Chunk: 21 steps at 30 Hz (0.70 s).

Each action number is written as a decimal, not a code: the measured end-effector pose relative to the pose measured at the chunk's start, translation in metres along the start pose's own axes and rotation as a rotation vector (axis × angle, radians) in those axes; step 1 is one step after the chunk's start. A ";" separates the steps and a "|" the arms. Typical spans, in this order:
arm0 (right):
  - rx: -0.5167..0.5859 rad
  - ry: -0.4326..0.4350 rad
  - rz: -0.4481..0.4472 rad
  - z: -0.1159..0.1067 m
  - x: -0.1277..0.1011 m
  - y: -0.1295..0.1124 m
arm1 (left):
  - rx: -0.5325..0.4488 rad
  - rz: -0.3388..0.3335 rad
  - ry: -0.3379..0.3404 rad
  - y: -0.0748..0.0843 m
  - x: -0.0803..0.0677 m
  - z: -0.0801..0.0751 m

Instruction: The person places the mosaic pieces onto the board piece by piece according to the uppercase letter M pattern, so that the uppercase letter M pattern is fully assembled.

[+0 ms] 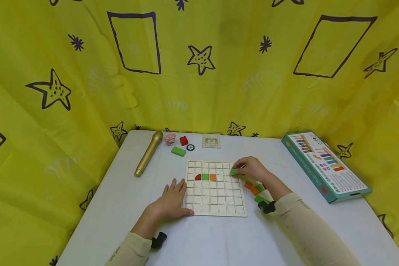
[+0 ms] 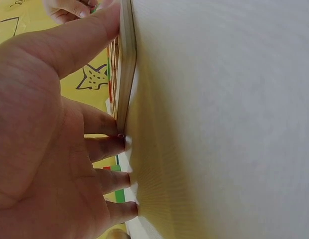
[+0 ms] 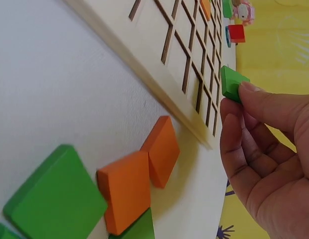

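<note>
Yellow curtain printed with purple stars and quadrilaterals hangs on three sides of a white bench. Square pale wooden grid board lies flat near the bench centre, sides roughly parallel to the bench edges; bare bench in front of it up to the near edge.

Right hand is at the board's far right corner, pinching a small green square wooden tile between thumb and fingertips. In the right wrist view the tile sits just above the board's edge cells, tilted, one corner pointing toward the board. It is square, so no long axis to record.

Left hand, fingers spread flat on the bench, with the thumb along the board's near left corner and fingertips touching its left edge. Left wrist view shows the board's thin edge against the fingers.

Three tiles in one row on the board's left half: red, green, orange, side by side.

Loose orange and green tiles lie just right of the board, under the right forearm.

Toward the far edge: gold microphone, long axis running from the far edge toward the left edge; pink figure, red cube, green oblong block, small round disc, pattern card. Teal game box lies along the right edge.
</note>
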State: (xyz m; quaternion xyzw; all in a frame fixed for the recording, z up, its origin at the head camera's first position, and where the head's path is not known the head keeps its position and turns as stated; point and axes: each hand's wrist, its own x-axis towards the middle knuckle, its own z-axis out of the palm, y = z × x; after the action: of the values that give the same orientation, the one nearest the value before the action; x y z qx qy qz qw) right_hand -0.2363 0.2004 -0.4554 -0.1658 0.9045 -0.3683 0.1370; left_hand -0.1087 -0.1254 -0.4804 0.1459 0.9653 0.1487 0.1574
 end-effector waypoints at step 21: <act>0.012 -0.026 0.005 0.027 0.014 -0.013 | -0.013 -0.009 -0.004 0.004 -0.003 -0.004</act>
State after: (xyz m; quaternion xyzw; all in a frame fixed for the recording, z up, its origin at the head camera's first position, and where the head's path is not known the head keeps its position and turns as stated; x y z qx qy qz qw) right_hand -0.2360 0.1688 -0.4666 -0.1674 0.9007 -0.3715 0.1506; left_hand -0.1067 -0.1238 -0.4753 0.1407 0.9646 0.1541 0.1610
